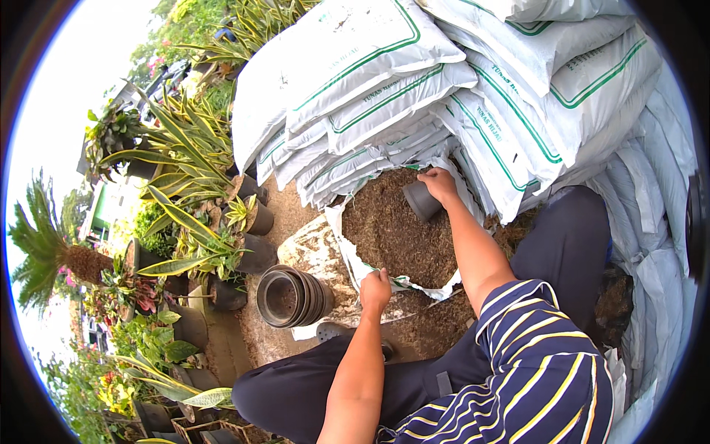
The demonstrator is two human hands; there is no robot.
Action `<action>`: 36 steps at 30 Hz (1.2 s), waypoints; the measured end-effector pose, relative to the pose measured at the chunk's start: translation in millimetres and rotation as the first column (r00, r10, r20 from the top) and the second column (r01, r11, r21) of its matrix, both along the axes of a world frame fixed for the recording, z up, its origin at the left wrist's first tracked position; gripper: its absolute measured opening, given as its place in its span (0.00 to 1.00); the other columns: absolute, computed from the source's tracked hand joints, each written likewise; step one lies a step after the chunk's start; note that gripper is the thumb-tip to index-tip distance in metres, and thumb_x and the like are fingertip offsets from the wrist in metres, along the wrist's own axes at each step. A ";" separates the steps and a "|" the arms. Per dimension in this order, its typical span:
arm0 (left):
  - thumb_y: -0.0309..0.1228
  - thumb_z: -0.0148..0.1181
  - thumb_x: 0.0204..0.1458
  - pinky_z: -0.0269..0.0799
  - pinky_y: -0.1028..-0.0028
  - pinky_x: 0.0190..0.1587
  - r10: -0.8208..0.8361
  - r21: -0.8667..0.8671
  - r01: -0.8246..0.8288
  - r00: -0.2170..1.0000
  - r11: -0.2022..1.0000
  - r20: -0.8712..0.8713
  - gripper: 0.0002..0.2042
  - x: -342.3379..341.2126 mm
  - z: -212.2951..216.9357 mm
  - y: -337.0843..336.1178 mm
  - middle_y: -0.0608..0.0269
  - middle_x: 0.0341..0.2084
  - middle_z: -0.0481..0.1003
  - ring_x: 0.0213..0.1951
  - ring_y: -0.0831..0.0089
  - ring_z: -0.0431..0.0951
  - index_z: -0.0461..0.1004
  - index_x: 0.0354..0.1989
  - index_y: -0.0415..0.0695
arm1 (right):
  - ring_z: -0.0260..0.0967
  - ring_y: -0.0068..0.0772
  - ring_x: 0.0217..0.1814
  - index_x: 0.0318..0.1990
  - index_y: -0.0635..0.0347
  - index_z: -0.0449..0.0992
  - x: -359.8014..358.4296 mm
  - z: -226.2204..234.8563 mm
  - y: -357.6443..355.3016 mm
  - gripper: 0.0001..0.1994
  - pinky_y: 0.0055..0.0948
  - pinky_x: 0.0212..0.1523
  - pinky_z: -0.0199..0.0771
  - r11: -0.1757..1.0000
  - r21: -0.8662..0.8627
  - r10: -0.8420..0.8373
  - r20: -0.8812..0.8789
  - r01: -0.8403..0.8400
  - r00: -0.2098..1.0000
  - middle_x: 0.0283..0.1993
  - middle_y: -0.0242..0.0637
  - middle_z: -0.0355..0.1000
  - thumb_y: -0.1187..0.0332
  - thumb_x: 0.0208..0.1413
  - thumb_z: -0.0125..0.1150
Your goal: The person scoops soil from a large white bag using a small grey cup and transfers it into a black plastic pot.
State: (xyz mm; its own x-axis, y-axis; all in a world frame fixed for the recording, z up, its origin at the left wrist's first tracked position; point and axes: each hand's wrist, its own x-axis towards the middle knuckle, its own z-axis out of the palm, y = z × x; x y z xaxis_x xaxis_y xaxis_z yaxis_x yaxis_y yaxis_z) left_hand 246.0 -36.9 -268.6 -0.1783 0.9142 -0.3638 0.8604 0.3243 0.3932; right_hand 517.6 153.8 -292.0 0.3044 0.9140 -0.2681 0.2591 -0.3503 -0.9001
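An opened white sack with a torn rim lies in front of me, full of brown, crumbly soil. My right hand grips a small black plant pot by its edge. The pot is tilted over the far right part of the soil, and what is inside it is hidden. At the near left rim, my left hand is closed on the sack's torn edge. A stack of empty-looking black plant pots stands on the ground left of that hand, their openings tipped toward me.
Filled white sacks with green lines are piled high beyond the soil, and more sacks rise at the right. Potted snake plants and other potted plants line the left side. My bent knees flank the sack on the near side.
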 end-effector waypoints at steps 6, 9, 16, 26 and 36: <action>0.47 0.51 0.68 0.76 0.49 0.51 -0.102 -0.048 0.102 0.995 0.994 0.002 0.21 11.5 4.5 -1.1 0.39 0.41 0.82 0.47 0.39 0.81 0.83 0.44 0.41 | 0.72 0.58 0.59 0.52 0.55 0.75 -37.4 -14.6 -42.9 0.30 0.46 0.61 0.72 0.968 0.207 0.097 0.202 -0.140 0.975 0.54 0.56 0.75 0.46 0.49 0.76; 0.49 0.52 0.67 0.76 0.52 0.55 -0.069 -0.113 0.062 0.996 0.992 -0.062 0.22 18.2 12.3 3.4 0.42 0.46 0.82 0.52 0.43 0.81 0.83 0.48 0.41 | 0.65 0.65 0.65 0.59 0.50 0.71 -53.6 13.2 -52.0 0.35 0.54 0.64 0.70 0.885 0.102 0.389 0.372 -0.454 0.843 0.61 0.54 0.67 0.48 0.47 0.78; 0.51 0.56 0.63 0.74 0.57 0.61 0.047 -0.347 -0.114 0.980 0.931 -0.196 0.25 28.9 30.6 7.3 0.50 0.57 0.80 0.59 0.51 0.80 0.81 0.56 0.43 | 0.54 0.61 0.73 0.68 0.47 0.64 -100.8 60.0 -135.9 0.36 0.60 0.67 0.65 0.881 -0.124 0.418 0.655 -0.456 0.629 0.70 0.50 0.56 0.54 0.54 0.74; 0.49 0.54 0.64 0.75 0.56 0.60 -0.012 -0.339 -0.049 0.984 0.940 -0.177 0.24 33.7 17.2 9.8 0.49 0.57 0.80 0.59 0.51 0.80 0.80 0.56 0.42 | 0.56 0.57 0.68 0.62 0.38 0.69 -113.6 -14.6 -145.4 0.31 0.63 0.64 0.59 0.731 0.318 0.043 0.862 -0.604 0.505 0.67 0.47 0.59 0.51 0.50 0.74; 0.49 0.54 0.65 0.76 0.52 0.58 -0.049 -0.255 0.004 0.984 0.967 -0.172 0.24 18.7 13.2 0.9 0.43 0.54 0.80 0.56 0.46 0.80 0.80 0.53 0.39 | 0.58 0.59 0.73 0.62 0.45 0.73 -102.1 53.5 -39.1 0.32 0.60 0.69 0.64 0.876 -0.073 0.433 0.552 -0.476 0.713 0.68 0.43 0.63 0.48 0.51 0.75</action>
